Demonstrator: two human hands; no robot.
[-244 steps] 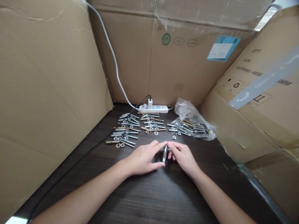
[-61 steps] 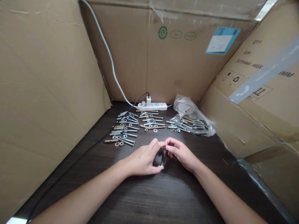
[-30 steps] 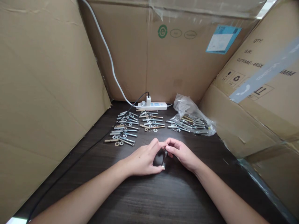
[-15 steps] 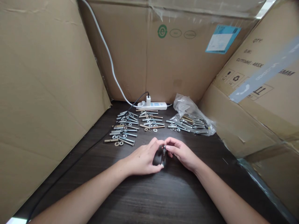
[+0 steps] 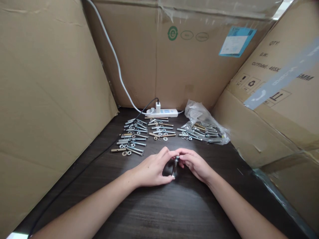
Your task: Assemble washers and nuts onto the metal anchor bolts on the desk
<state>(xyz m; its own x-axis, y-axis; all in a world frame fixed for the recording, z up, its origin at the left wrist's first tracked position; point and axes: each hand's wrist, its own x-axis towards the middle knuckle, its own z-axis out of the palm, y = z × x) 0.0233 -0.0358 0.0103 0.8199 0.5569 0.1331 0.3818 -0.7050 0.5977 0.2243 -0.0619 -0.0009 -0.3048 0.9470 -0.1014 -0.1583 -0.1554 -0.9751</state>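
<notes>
A metal expansion bolt (image 5: 175, 167) stands nearly upright, leaning slightly right, above the dark table. My left hand (image 5: 156, 167) is closed on it, thumb at its lower end and index finger reaching its top. At that top end my right hand (image 5: 194, 162) pinches with thumb and fingers, apparently on the small nut (image 5: 177, 157) there; the fingertips partly hide it. Beyond my hands, bolts, sleeves, nuts and washers lie in sets: a left group (image 5: 133, 139), a middle group (image 5: 161, 129) and a smaller right group (image 5: 189, 134).
A clear plastic bag (image 5: 199, 116) with more bolts lies at the back right. Behind the groups is a white power strip (image 5: 169, 113) with a charger (image 5: 158, 107). A black cable (image 5: 82, 171) runs down the left. Cardboard walls (image 5: 137, 66) enclose three sides.
My right fingers have shifted slightly at the bolt's top, the index finger now straighter across it. The bolt's top has tilted a little right. My left hand has barely moved.
</notes>
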